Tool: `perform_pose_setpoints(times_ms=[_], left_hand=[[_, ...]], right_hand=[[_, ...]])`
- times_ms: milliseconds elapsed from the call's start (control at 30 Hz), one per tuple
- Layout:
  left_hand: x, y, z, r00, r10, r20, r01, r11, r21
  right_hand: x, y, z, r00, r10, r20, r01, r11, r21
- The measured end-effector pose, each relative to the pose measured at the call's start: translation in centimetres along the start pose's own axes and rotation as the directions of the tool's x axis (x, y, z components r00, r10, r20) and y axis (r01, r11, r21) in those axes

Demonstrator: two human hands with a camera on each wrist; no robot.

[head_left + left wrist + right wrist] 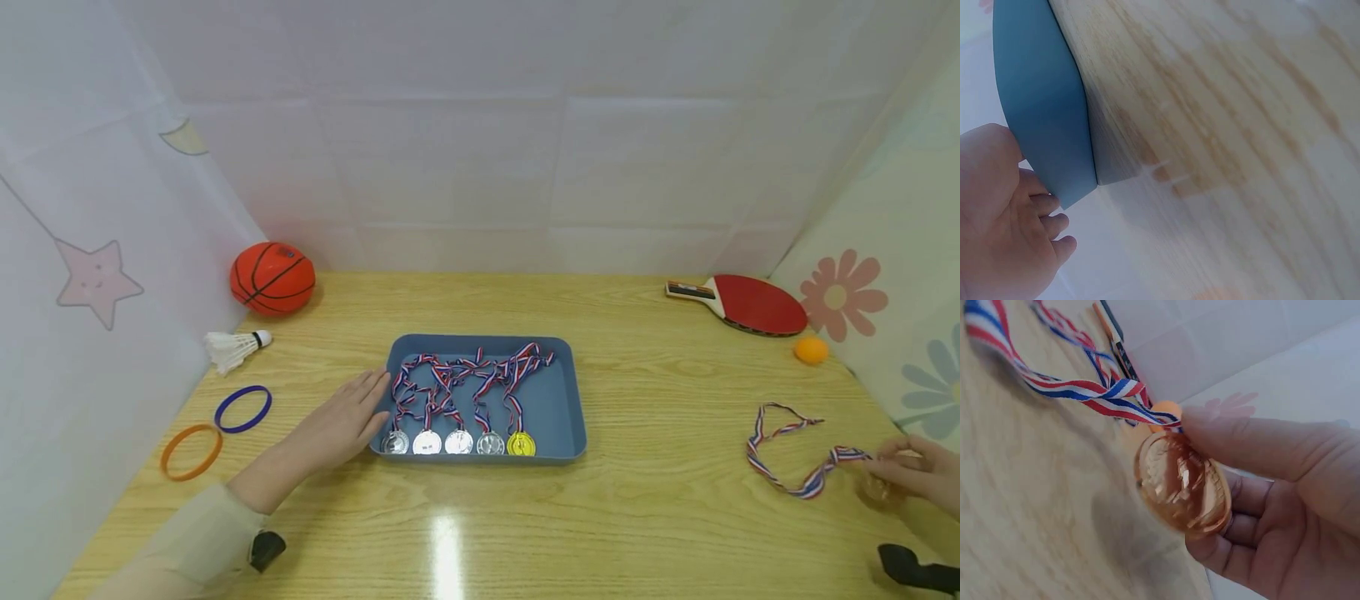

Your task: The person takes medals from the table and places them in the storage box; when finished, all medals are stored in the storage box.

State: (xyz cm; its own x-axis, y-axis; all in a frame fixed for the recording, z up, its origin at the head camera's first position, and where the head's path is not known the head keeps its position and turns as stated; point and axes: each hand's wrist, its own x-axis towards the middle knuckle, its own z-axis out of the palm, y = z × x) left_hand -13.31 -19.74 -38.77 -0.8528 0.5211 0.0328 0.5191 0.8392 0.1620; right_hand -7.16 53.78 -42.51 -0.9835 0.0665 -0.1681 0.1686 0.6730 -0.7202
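My right hand (pixel 918 471) pinches a bronze-coloured medal (pixel 1182 481) near its top, thumb over the ribbon end. Its striped red, white and blue ribbon (pixel 780 475) trails leftward over the table. At the left side of a blue tray (pixel 573 400), my left hand (pixel 348 421) lies with its fingers extended along the rim; the left wrist view shows this hand (pixel 1007 219) against the tray's outer wall (pixel 1047 94). Several silver medals (pixel 459 442) and one gold medal (pixel 521 443) form a row along the tray's near side, their ribbons bunched behind them.
A small basketball (pixel 272 279), a shuttlecock (pixel 236 348), a purple wristband (pixel 243 409) and an orange wristband (pixel 191 452) are on the left. A red table tennis paddle (pixel 757 306) and an orange ball (pixel 811 350) lie back right. Printed sheets hang around the table.
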Motion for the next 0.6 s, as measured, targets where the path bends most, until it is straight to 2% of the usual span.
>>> perform_pose_setpoints(times_ms=[67,133,267,333,500,567,600], left_hand=[[0.0,-0.1,0.1,1.000,0.000,0.001,0.000,1.000,0.001],[0.1,-0.2,0.1,1.000,0.000,0.001,0.000,1.000,0.003],[0.1,-0.2,0.2,1.000,-0.003,0.001,0.003,1.000,0.004],[0.0,-0.1,0.1,1.000,-0.005,0.000,0.005,1.000,0.003],[0.1,0.0,0.0,1.000,-0.007,0.002,0.007,1.000,0.002],[0.0,0.0,-0.1,1.000,-0.006,0.003,0.006,1.000,0.001],[0.0,0.0,-0.1,1.000,-0.006,0.003,0.006,1.000,0.001]], right_hand=[[0.0,-0.3,0.2,0.998,-0.056,-0.034,0.060,0.993,0.099],[0.1,-0.6,0.3,0.986,-0.147,-0.074,0.159,0.966,0.202],[1.7,0.5,0.0,0.935,-0.336,-0.113,0.353,0.857,0.376],[2.9,1.8,-0.4,0.922,-0.370,-0.112,0.383,0.831,0.403],[5.9,3.6,-1.5,0.930,-0.346,-0.122,0.366,0.866,0.339],[6.7,3.2,-1.7,0.922,-0.364,-0.136,0.388,0.860,0.331],[6.9,2.5,-1.8,0.916,-0.377,-0.137,0.401,0.844,0.355]])
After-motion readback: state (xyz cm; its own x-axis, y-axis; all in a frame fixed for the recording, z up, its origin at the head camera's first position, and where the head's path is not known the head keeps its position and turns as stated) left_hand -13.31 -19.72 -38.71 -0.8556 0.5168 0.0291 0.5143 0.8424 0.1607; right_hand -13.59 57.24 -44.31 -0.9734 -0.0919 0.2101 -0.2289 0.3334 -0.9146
